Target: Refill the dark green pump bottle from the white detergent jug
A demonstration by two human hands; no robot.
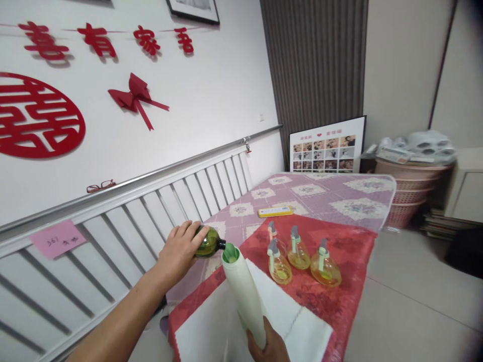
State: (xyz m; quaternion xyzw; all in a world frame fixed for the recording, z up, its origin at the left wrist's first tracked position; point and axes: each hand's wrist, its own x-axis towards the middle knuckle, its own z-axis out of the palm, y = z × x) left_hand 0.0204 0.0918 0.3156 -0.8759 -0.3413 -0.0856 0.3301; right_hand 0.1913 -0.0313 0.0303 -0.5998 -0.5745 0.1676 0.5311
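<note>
My left hand [183, 246] is wrapped round a dark green bottle [209, 243], tipped on its side with its black neck pointing right. That neck is at the open mouth of a tall pale green bottle [244, 294], whose inside looks bright green. My right hand [267, 344] grips the pale bottle near its lower end and holds it at a slant. Whether liquid is flowing between the two cannot be made out. To the right, several clear spray bottles [326, 269] with grey heads and yellowish liquid stand on a red cloth [350, 251].
A white cloth [302, 322] lies over the red one on the table with a purple floral cover [313, 183]. Behind the bottles lies a yellow flat box [275, 211]. A white radiator [181, 193] runs along the left wall. Stacked pink baskets [409, 193] stand at the right.
</note>
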